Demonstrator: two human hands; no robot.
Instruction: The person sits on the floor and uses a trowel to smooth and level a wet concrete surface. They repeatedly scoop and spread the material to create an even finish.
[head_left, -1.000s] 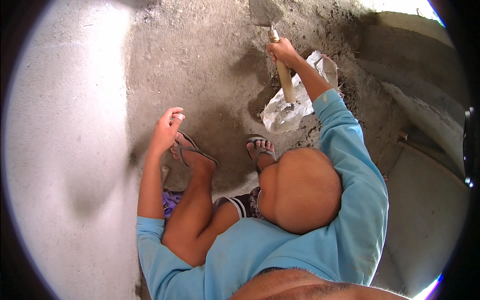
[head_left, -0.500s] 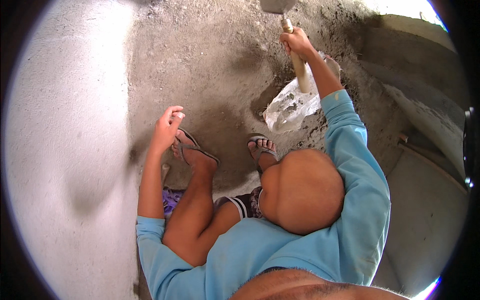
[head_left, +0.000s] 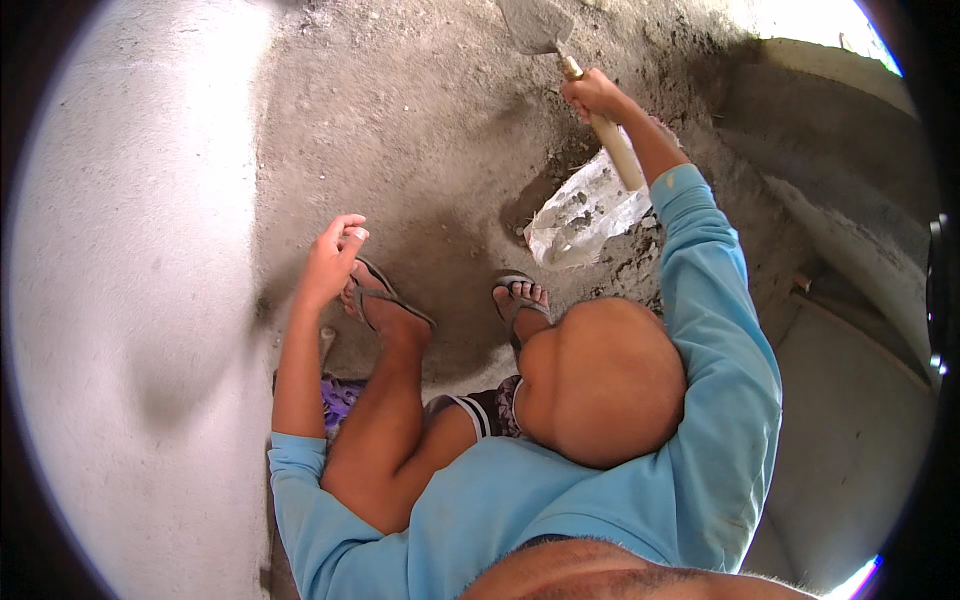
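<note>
- Trowel (head_left: 570, 66), ahead of the person at about 12 to 1 o'clock, with 12 pointing away from the body; its long axis runs from 11 o'clock, the blade (head_left: 537, 24), back to 5 o'clock, the butt of the pale handle (head_left: 620, 155).
- Right hand (head_left: 594, 95) closes around the handle near the blade end, so it is the nearer of the two hands; most of the handle sticks out behind the grip, under the forearm side.
- Left hand (head_left: 336, 258) sits well apart, with the trowel at roughly 2 o'clock from it; its fingers bend loosely and nothing shows in them. It hangs just beside or above the left sandal (head_left: 382, 297); contact cannot be told.
- White torn sheet (head_left: 612, 212), bearing dark clumps, lies at 6 o'clock from the right hand; the butt overlaps it in view, but touching cannot be judged.
- Brown ground (head_left: 400, 130) spreads from the blade round to 9 o'clock, as far as the straight edge of the pale wall (head_left: 150, 250).
- Curved grey concrete (head_left: 830, 120) bounds the 3 o'clock side.
- Right knee (head_left: 610, 385) stands at 6 o'clock from the sheet, limiting the near side.
- Whether the blade meets the ground is unclear.
</note>
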